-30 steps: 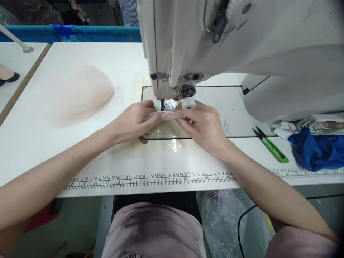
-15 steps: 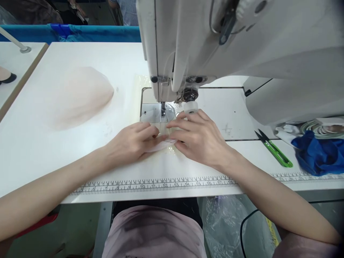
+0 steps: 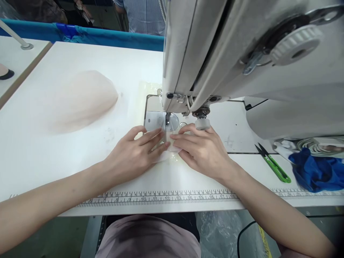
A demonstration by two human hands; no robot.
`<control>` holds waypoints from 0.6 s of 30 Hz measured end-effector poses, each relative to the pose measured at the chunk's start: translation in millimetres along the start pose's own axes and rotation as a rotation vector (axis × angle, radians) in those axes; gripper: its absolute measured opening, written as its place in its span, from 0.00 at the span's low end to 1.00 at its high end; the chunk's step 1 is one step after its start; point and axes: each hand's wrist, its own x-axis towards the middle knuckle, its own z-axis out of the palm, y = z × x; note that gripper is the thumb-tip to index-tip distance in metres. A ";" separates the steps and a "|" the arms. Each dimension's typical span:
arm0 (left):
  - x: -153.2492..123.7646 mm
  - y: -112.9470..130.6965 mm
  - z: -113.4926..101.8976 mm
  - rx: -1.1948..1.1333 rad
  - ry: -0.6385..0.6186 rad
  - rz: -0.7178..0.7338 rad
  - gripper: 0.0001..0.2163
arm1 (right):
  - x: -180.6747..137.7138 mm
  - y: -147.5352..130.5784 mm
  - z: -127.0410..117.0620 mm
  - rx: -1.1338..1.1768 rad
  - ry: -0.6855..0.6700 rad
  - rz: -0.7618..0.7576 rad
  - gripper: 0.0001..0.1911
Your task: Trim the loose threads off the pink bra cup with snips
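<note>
Fabric piece [image 3: 169, 152]: pinned flat under left hand [image 3: 131, 154] and right hand [image 3: 200, 150], fingertips meeting, just short of needle [image 3: 167, 123].

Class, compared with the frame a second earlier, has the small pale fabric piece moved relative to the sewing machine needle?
Yes. The small pale fabric piece now lies nearer the person than the needle, pinned flat by both hands.

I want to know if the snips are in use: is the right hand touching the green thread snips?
Apart. The head view shows the right hand flat on the small pale fabric piece near the needle, with bare table between it and the green thread snips.
</note>
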 end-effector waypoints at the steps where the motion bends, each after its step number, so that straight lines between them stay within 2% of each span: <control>1: 2.0 -2.2 0.7 0.014 0.014 0.014 0.13 | 0.0 1.2 1.9 -0.003 0.012 0.009 0.09; 13: 13.8 -22.5 18.3 0.012 0.034 -0.031 0.14 | 7.3 16.1 23.3 -0.166 0.088 0.069 0.12; 18: 14.5 -17.8 20.4 -0.060 0.094 -0.096 0.13 | 7.7 10.2 26.0 -0.187 0.107 0.093 0.14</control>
